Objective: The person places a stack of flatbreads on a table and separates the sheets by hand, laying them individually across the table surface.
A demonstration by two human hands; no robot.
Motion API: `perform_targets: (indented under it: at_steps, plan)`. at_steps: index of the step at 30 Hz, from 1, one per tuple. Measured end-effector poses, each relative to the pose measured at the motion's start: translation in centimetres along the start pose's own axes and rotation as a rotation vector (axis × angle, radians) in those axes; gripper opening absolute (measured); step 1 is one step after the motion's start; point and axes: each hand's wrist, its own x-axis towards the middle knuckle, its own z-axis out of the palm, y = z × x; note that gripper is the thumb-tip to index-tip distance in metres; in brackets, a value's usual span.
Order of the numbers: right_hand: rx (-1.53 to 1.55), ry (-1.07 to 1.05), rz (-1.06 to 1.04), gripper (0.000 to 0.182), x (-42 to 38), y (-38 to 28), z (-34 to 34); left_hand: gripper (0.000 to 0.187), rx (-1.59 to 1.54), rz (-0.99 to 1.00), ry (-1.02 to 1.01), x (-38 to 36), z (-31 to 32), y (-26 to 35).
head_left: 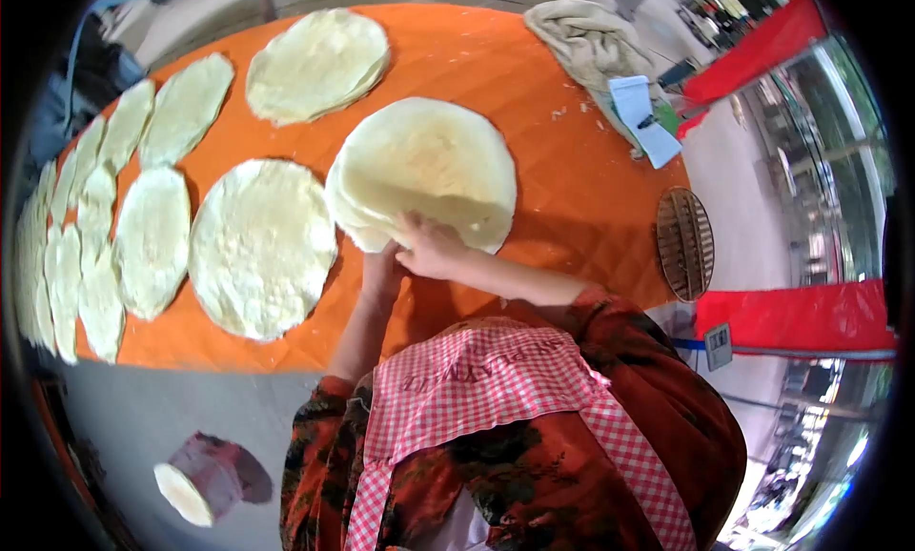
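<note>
A stack of thin round flatbreads [429,155] lies on the orange table cover [581,189], just beyond my hands. At its near edge my right hand [431,248] is closed, with the fingertips against the sheets. My left hand [383,268] is beside and partly under it, its fingers mostly hidden by the right hand and the bread edge. Left of the stack lies another round flatbread pile [264,249], and a further one [318,65] sits beyond it. An oval-looking one [152,242] is farther left.
More flatbreads [186,108] line the table's left side. A crumpled cloth [586,41], a blue paper [643,122] and a round woven rack [684,244] lie toward the right. On the floor at lower left stands a stool-like object [205,479]. Red panels [796,317] are at right.
</note>
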Motion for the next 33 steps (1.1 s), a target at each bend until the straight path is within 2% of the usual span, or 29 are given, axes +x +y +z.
perform_targets:
  at_steps: [1,2,4,6,7,8,10,11,12,13,14,16,18,20,22,23,24,25,26,27,28,29,30,31,32,33]
  plan:
    - [-0.002,-0.062,0.042,0.062,0.9,-0.3,-0.2,0.044,0.075,0.014,0.010,1.2,-0.7,-0.9]
    - [-0.001,-0.115,0.098,0.057,1.7,-0.2,-0.7,0.044,0.183,0.009,0.132,0.7,-0.5,-0.4]
    - [-0.054,-0.045,-0.020,0.032,2.9,1.4,0.5,0.043,0.034,0.068,0.109,1.2,-2.0,-1.4]
    - [0.002,0.023,0.096,0.021,3.6,0.1,-6.5,0.044,0.030,0.046,0.200,-0.6,-1.2,0.6]
    - [0.035,0.038,0.139,0.016,4.4,0.5,-9.8,0.044,0.031,0.021,0.178,-1.4,-1.7,1.6]
    - [0.370,0.076,0.171,0.025,3.2,2.2,-14.4,0.043,0.023,0.064,0.206,-2.1,-1.9,2.1]
    - [1.088,0.197,0.206,0.048,0.6,5.6,-23.5,0.036,-0.051,-0.105,0.282,-3.1,-5.1,2.6]
    - [1.132,0.156,0.107,0.048,5.4,14.8,-23.9,0.038,-0.052,-0.103,0.240,-4.5,-5.0,3.2]
    - [0.723,0.285,0.148,0.041,2.3,14.2,-29.4,0.040,-0.068,-0.104,0.225,-5.0,-6.2,3.0]
    - [0.774,0.219,0.136,0.042,1.8,18.7,-31.8,0.042,-0.086,-0.106,0.211,-5.1,-7.8,2.3]
    - [0.814,0.277,0.189,0.038,-0.2,21.3,-33.1,0.043,-0.104,-0.115,0.191,-5.5,-8.9,1.8]
    - [0.794,0.438,0.212,0.040,-3.9,26.8,-33.0,0.047,-0.193,-0.140,0.164,-8.0,-5.5,3.2]
    - [0.644,0.508,0.541,0.045,-6.8,35.1,-30.5,0.048,-0.347,-0.175,0.048,-9.0,-3.3,4.2]
    - [-0.331,0.578,0.948,0.050,-8.7,37.3,-26.3,0.046,-0.340,-0.190,0.049,-9.2,-3.9,3.8]
    - [0.032,0.422,0.699,0.057,-10.0,29.4,-23.3,0.042,-0.280,-0.183,0.096,-7.8,-6.0,2.5]
    - [0.226,0.473,0.625,0.056,-9.0,27.4,-18.2,0.037,-0.230,-0.122,0.168,-7.2,-7.0,1.7]
    - [0.403,0.398,0.495,0.062,-8.2,22.5,-14.6,0.037,-0.221,-0.099,0.133,-7.3,-7.2,1.8]
    - [0.484,0.235,0.366,0.069,-7.9,15.8,-11.9,0.037,-0.209,-0.082,0.080,-6.9,-6.6,2.2]
    - [0.475,0.087,0.240,0.075,-7.7,9.5,-9.7,0.037,-0.198,-0.068,0.012,-6.2,-5.2,2.7]
    - [0.389,-0.006,0.101,0.082,-7.4,3.8,-8.1,0.036,-0.249,-0.042,0.051,-6.2,-2.6,4.0]
    - [0.299,0.125,-0.185,0.083,-6.7,0.6,-5.9,0.034,-0.221,-0.061,0.022,-6.0,-1.9,4.9]
    - [-0.014,0.129,-0.257,0.071,-5.8,-1.1,-3.8,0.034,-0.214,-0.047,0.017,-5.6,-1.4,5.7]
    - [0.020,0.325,-0.316,0.056,-3.0,-0.5,0.4,0.034,-0.207,-0.027,0.016,-5.0,-1.3,6.4]
    - [0.312,0.064,-0.159,0.044,-1.3,-1.9,-3.2,0.029,-0.288,-0.023,-0.135,-4.5,-1.9,7.3]
    - [0.316,0.236,-0.175,0.029,1.0,-1.7,-4.6,0.025,-0.196,0.093,-0.161,-5.9,2.5,9.4]
    - [0.295,0.113,-0.006,0.019,2.7,-2.4,-9.4,0.024,-0.189,0.147,-0.144,-5.9,3.5,9.8]
